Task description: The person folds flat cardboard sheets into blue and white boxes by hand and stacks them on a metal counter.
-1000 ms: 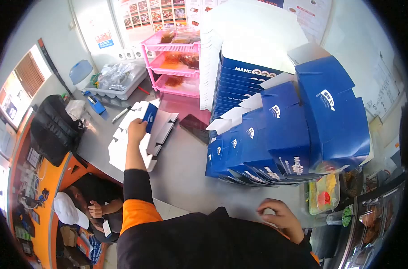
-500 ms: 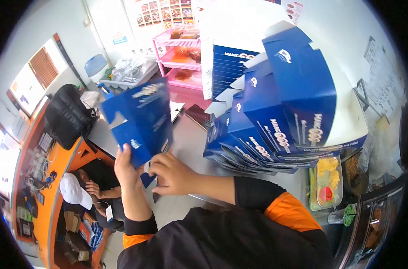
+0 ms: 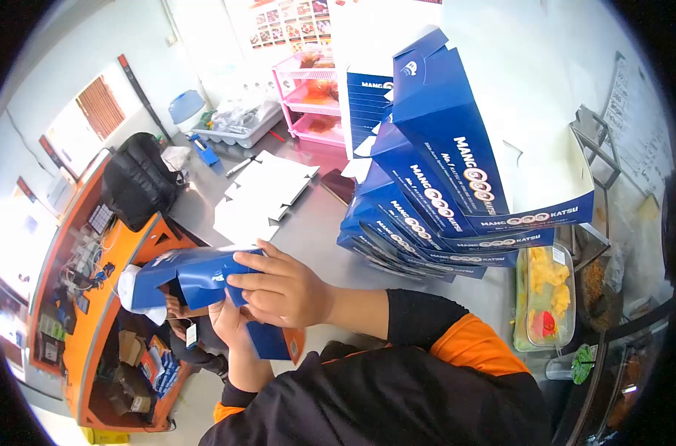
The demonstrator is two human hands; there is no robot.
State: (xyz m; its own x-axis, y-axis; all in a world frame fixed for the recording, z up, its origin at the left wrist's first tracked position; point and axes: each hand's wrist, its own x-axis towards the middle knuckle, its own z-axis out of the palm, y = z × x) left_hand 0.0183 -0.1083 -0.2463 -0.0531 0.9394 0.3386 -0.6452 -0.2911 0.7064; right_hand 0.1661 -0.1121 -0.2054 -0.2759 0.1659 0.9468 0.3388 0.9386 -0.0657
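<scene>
A blue cardboard food box [image 3: 197, 269], partly folded, is held low over the table's left front edge. My left hand [image 3: 232, 324] grips it from below, thumb against the blue panel and part of the fingers hidden. With fingers curled over its near edge, my right hand [image 3: 282, 286] also holds the cardboard. One blue flap [image 3: 267, 340] with an orange corner hangs beneath my hands. White-side-up flat cardboard [image 3: 267, 189] lies on the steel table beyond. To my right, a stack of nested, opened blue boxes [image 3: 427, 201] leans with white insides showing.
A pink tiered rack [image 3: 316, 97] and a grey tray of plastic packs [image 3: 237, 123] stand at the back. At right sits a clear container of yellow food [image 3: 546, 297]. A person in a white cap [image 3: 130, 290] sits at left, near an orange counter [image 3: 92, 334].
The blue box has come down and tilted flatter, uncovering the white cardboard on the table. My right hand has gone from beside the box to gripping its edge. The view has shifted slightly.
</scene>
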